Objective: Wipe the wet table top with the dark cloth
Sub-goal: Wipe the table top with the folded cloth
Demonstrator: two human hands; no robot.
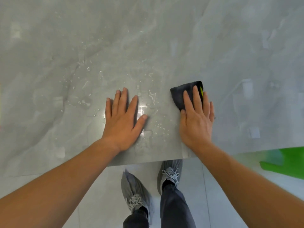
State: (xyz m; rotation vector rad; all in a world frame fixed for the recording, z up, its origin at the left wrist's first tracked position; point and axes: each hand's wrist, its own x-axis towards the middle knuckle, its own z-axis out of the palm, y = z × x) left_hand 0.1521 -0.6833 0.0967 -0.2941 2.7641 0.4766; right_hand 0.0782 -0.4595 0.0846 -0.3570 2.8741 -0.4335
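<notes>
Head view: the right hand (196, 120) lies flat, pressing the dark cloth (184, 93) onto the table top (49, 120) for full wiping contact. The left hand (122, 120), flat and holding nothing, probably braces beside the droplets (152, 97).

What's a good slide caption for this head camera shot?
Right hand presses a dark cloth flat on the wet grey table; left hand rests bare beside the water drops.

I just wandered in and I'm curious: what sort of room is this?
Hard to say: probably an indoor room with a polished grey stone-look table top, pale floor tiles below, and covers over the shoes, which hints at a kept-clean space.
</notes>
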